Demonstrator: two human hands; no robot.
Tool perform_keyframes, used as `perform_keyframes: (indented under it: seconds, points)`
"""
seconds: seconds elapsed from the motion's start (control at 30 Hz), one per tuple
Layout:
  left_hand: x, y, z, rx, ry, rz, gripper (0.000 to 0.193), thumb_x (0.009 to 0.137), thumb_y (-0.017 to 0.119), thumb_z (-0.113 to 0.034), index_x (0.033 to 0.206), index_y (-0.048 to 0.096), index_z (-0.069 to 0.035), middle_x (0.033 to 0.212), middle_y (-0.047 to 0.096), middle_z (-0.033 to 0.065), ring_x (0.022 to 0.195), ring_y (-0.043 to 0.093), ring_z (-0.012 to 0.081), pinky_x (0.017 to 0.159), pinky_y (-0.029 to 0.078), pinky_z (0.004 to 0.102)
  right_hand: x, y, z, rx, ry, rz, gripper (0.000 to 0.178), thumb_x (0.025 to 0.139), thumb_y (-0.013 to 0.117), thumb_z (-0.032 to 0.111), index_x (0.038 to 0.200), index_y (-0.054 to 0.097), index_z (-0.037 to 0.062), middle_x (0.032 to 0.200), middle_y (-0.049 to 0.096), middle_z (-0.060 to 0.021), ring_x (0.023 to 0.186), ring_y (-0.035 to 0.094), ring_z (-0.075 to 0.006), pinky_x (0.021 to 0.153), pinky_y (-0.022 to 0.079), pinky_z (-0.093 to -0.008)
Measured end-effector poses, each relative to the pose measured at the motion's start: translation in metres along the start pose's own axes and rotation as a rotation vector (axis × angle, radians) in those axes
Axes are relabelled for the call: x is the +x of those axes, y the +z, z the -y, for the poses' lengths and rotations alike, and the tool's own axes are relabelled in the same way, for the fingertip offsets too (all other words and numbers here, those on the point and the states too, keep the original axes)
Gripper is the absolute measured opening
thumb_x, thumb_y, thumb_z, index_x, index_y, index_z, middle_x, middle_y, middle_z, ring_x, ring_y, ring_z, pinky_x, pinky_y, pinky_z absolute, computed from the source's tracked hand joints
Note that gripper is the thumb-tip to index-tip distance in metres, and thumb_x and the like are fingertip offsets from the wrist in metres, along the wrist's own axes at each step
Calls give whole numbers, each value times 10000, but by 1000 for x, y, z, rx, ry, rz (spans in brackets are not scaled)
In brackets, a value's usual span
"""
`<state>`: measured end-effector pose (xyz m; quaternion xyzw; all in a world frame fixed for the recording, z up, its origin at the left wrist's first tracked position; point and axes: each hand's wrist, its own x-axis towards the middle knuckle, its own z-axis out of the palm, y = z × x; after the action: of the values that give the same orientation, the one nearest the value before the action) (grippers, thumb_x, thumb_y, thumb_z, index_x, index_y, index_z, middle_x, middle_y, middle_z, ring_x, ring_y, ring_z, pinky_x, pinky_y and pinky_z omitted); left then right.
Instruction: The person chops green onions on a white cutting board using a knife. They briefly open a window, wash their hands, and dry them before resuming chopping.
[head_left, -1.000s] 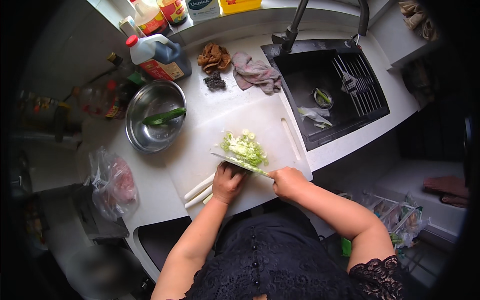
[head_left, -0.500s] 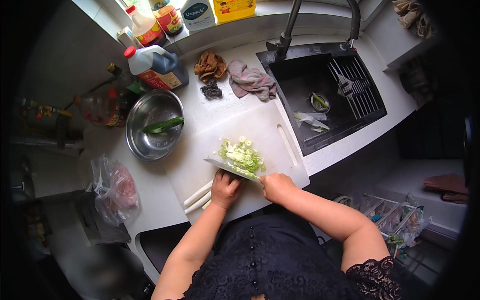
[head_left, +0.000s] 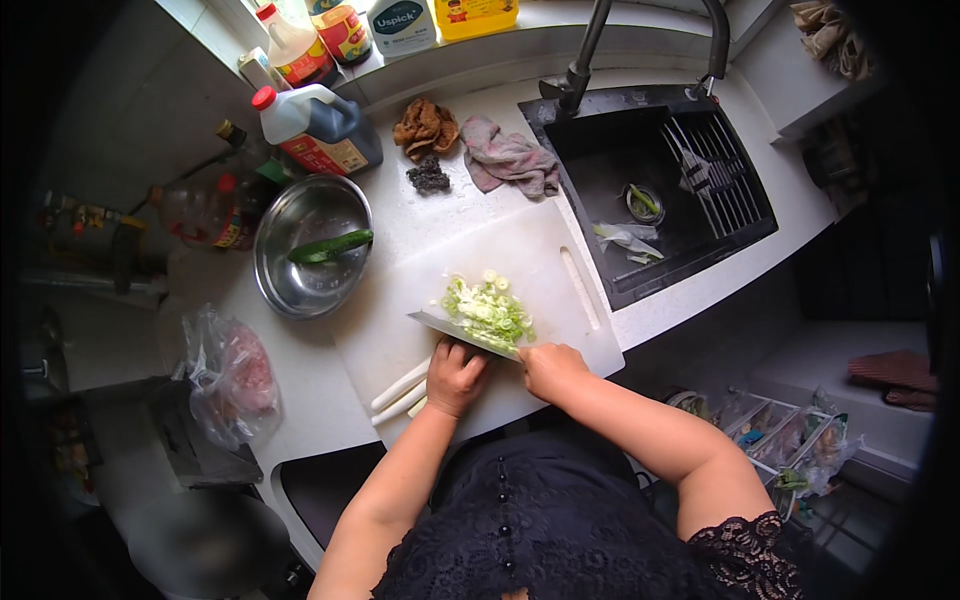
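Daylight from top; edges bent, rim black; lower left seemingly blurred.

My right hand (head_left: 556, 372) grips the knife (head_left: 463, 335), tip toward ten o'clock. My left hand (head_left: 457, 378) holds white stalks (head_left: 402, 387) trailing to eight, chopped scallion (head_left: 487, 308) at its one. From the cutting board (head_left: 525, 243), the steel bowl (head_left: 295, 285) sits at ten, the sink (head_left: 598, 182) at two.

"Is that right hand (head_left: 554, 374) shifting?"

"Yes, it's sitting farther left than a second ago, closer to the left hand (head_left: 457, 380)."

"So the knife (head_left: 462, 334) is moving too?"

"It's sliding left with it, its tip reaching farther past the chopped scallions (head_left: 488, 306). And the view is tipping, bringing in more of the bottles (head_left: 298, 62)."
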<state>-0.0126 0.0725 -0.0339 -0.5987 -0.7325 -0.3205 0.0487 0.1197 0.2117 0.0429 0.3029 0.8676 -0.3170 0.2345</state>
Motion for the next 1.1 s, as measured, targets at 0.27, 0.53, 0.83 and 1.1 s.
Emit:
perform_keyframes:
  seconds: [0.27, 0.53, 0.83, 1.1]
  points:
    - [6, -6, -4, -14, 22, -5, 245, 683, 775, -144, 918, 708, -136, 1020, 614, 76, 1010, 566, 346, 856, 501, 417, 10, 11, 4, -5, -18, -99, 211, 786, 574, 118, 939, 711, 67, 885, 699, -198, 845, 679, -391, 780, 542, -482]
    - [-6, 1, 3, 0, 34, -5, 334, 715, 767, -160, 1033, 671, -128, 1066, 612, 103, 1006, 561, 346, 853, 493, 441, -26, -12, 1, 82, -56, -202, 301, 781, 539, 111, 1031, 708, 120, 854, 686, -217, 832, 672, -405, 765, 541, -487]
    - [-1, 3, -2, 11, 23, -10, 334, 726, 764, -180, 1050, 692, -137, 1144, 607, 106, 1043, 575, 356, 908, 484, 458, -37, -13, 5, 28, -21, -55, 255, 796, 539, 87, 999, 692, 84, 893, 687, -221, 864, 674, -398, 775, 539, -488]
    - [-1, 3, 1, 39, 50, -22, 300, 717, 776, -174, 1002, 700, -118, 1075, 616, 110, 981, 580, 358, 856, 505, 444, -44, -30, -1, -18, 40, 103, 240, 791, 560, 76, 992, 691, 65, 959, 687, -217, 924, 668, -392, 801, 537, -476]
